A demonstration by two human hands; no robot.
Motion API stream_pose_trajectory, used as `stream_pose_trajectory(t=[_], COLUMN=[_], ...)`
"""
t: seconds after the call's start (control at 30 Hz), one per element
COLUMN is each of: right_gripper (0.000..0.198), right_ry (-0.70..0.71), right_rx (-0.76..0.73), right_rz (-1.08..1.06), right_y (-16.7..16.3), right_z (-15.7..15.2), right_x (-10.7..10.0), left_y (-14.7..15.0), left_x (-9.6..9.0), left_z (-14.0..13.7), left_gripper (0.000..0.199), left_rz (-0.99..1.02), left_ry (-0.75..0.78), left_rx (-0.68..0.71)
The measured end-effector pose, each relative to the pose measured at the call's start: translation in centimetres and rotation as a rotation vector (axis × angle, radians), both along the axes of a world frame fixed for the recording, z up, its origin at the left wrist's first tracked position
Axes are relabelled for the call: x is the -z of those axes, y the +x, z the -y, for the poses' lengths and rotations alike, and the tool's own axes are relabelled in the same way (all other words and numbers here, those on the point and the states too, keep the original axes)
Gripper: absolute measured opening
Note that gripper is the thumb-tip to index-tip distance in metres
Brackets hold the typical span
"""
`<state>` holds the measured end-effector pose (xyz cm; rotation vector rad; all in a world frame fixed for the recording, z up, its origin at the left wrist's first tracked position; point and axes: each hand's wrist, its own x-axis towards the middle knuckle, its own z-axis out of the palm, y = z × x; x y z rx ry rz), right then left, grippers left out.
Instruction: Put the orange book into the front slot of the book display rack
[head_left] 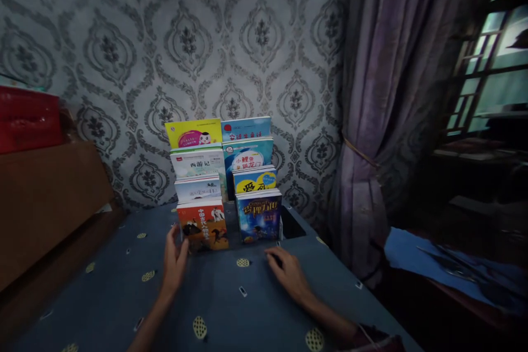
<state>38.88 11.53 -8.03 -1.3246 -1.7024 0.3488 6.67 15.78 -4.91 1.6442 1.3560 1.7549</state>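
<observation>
Books stand upright in two columns of stepped rows against the wall. At the front left is an orange book with horses on its cover. My left hand is at its lower left edge, thumb and fingers apart; whether the fingertips touch the book I cannot tell. The front right holds a dark blue book. Just in front of it my right hand rests low over the cloth, fingers loosely bent and apart, holding nothing. Behind rise a yellow book, a white book and a teal book.
A blue patterned cloth covers the surface. To the left sits a large brown box with a red bag on top. A purple curtain hangs on the right, beside a lower surface with a blue sheet.
</observation>
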Motion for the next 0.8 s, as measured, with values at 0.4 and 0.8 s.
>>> stream_pose_trajectory(t=[0.4,0.8], right_gripper=[0.071,0.087], right_ry=[-0.236,-0.350], right_rx=[0.746,0.663], right_rz=[0.260,0.479], right_y=[8.1,6.9], right_z=[-4.9,-5.3], right_x=[-0.3,-0.5], left_y=[1.1,3.3], left_x=[6.9,3.8], left_z=[4.5,6.7], left_gripper=[0.035,0.036], left_rz=[-0.506,-1.075], left_ry=[-0.130,-0.263], left_rx=[0.020,0.037])
